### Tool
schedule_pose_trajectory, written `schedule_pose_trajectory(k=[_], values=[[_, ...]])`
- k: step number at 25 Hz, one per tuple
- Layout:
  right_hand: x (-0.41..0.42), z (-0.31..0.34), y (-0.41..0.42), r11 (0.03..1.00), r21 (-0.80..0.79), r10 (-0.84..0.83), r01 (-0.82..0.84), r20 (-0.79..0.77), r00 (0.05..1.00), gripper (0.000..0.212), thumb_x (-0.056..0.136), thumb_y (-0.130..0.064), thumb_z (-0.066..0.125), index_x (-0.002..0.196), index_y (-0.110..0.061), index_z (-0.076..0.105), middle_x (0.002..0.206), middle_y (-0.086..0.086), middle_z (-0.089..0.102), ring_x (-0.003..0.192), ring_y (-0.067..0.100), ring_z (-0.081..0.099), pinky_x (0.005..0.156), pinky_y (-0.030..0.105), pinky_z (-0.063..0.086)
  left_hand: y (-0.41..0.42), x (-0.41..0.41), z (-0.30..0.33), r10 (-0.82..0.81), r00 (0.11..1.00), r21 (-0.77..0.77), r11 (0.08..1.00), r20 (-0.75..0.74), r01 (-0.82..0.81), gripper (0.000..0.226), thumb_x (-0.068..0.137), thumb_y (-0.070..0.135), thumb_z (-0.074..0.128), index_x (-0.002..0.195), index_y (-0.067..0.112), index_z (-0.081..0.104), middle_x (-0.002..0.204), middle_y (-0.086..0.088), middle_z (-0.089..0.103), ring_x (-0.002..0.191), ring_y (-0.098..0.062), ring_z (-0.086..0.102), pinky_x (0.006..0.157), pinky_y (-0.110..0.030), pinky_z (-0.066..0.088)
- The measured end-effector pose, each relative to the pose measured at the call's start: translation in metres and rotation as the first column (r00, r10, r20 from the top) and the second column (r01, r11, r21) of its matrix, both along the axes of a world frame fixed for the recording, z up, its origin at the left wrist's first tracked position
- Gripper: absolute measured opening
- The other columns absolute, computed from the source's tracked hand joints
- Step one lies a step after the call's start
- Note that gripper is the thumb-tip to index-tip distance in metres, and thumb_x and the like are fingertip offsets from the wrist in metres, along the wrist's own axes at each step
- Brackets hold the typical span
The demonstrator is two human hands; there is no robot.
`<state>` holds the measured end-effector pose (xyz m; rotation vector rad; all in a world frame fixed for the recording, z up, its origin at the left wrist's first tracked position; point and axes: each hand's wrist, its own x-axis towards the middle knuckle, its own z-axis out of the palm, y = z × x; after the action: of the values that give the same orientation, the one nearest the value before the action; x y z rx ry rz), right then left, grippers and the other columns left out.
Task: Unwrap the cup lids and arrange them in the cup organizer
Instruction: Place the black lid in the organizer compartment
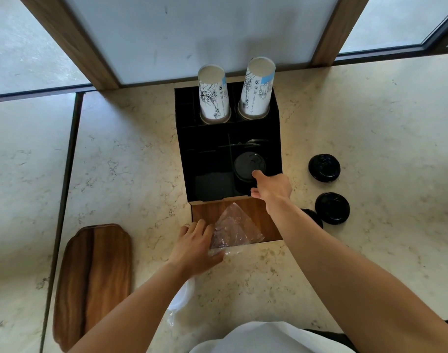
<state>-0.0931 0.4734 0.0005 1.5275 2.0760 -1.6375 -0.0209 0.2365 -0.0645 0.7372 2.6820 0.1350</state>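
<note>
A black cup organizer (276, 138) with a wooden front stands on the marble counter. Its front right compartment holds a stack of black lids (247, 164). My right hand (271, 189) reaches over that compartment, thumb on the top lid's near edge, fingers around the stack. Against the organizer's wooden front my left hand (196, 247) grips a crumpled clear plastic wrapper (233, 230). Three loose black lids lie on the counter right of the organizer: one farther back (324, 168), one nearer (332, 208), and one partly hidden by my right forearm (315, 217).
Two stacks of upside-down paper cups (214, 96) (257, 89) fill the organizer's rear slots. A wooden tray (95, 281) lies at the front left. More clear plastic and a white lid-like object (179, 299) sit under my left forearm. A window frame runs behind the counter.
</note>
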Motion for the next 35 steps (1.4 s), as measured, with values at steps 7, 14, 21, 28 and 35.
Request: schedule_pose_trajectory(k=[7,14,21,28,35], values=[[-0.003,0.004,0.002,0.998,0.037,0.054,-0.055,0.021,0.998,0.026,0.097,-0.038,0.069,0.094,-0.012,0.067,0.080,0.005,0.077,0.059,0.011,0.075,0.063,0.022,0.059,0.000,0.001,-0.003,0.005,1.000,0.015,1.000,-0.029,-0.005,0.076,0.079,0.080,0.043,0.127,0.022,0.057,0.116,0.000,0.057,0.104,-0.023,0.055,0.099,-0.044,0.043],[0.002,-0.002,-0.001,0.993,0.079,0.081,-0.085,0.044,0.996,0.030,0.098,-0.040,0.066,0.094,-0.011,0.068,0.073,0.002,0.075,0.059,0.010,0.075,0.069,0.023,0.060,0.000,0.002,-0.001,0.005,1.000,0.008,1.000,-0.022,-0.005,0.075,0.079,0.079,0.044,0.127,0.023,0.056,0.116,0.001,0.056,0.104,-0.023,0.054,0.099,-0.044,0.043],[0.001,-0.005,-0.004,0.995,0.065,0.071,-0.072,0.021,0.997,0.033,0.100,-0.041,0.062,0.103,-0.008,0.068,0.074,0.003,0.076,0.056,0.011,0.075,0.071,0.026,0.062,0.000,0.003,0.002,-0.002,1.000,-0.009,1.000,-0.003,0.002,0.076,0.080,0.079,0.042,0.131,0.023,0.053,0.118,0.001,0.053,0.106,-0.023,0.052,0.099,-0.043,0.041],[-0.001,-0.007,-0.004,0.999,0.025,0.043,-0.042,-0.022,0.999,0.040,0.100,-0.040,0.062,0.126,-0.010,0.061,0.068,-0.002,0.070,0.052,0.008,0.073,0.069,0.026,0.064,-0.001,0.004,0.005,0.003,0.999,-0.020,1.000,0.032,-0.003,0.077,0.081,0.078,0.042,0.136,0.025,0.048,0.122,0.001,0.051,0.110,-0.022,0.050,0.102,-0.042,0.039],[-0.008,-0.002,-0.002,0.999,0.035,0.031,-0.031,0.005,1.000,0.026,0.099,-0.037,0.063,0.086,-0.018,0.051,0.066,0.001,0.072,0.052,0.009,0.073,0.074,0.027,0.064,-0.002,0.004,0.005,0.005,1.000,0.004,1.000,0.026,-0.005,0.076,0.081,0.078,0.042,0.135,0.024,0.049,0.120,0.002,0.051,0.106,-0.021,0.050,0.100,-0.041,0.039]])
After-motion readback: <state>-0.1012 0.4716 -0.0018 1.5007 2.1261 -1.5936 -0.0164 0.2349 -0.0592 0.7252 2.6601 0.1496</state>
